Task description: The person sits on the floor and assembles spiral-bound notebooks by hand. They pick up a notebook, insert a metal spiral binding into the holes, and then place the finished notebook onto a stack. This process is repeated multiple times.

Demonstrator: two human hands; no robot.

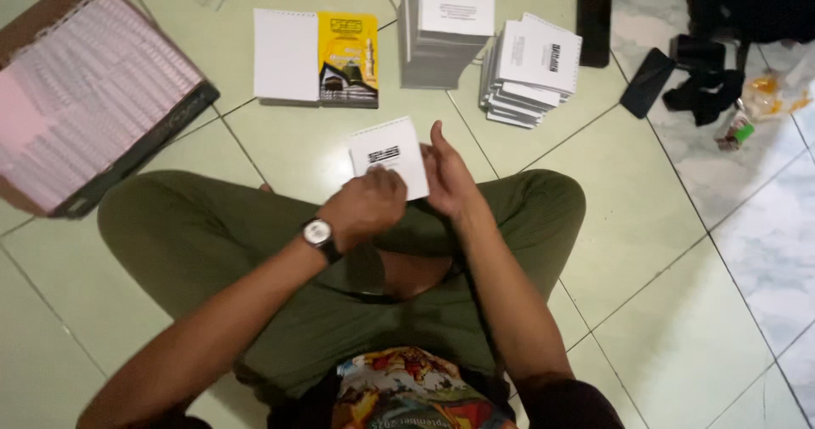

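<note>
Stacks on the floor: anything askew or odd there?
Yes. The small stack of white booklets is fanned and skewed, its edges not lined up, unlike the tall stack beside it. Nothing looks spilled or torn. Both hands, left and right, hold one white booklet.

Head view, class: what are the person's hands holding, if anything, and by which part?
Both hands hold a small white booklet: the left hand grips its lower edge, and the right hand holds its right edge.

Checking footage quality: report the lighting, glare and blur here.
Head view: even indoor light, soft sheen on the pale green floor tiles; the small white booklet in the left hand and right hand looks slightly soft, its print unreadable.
</note>
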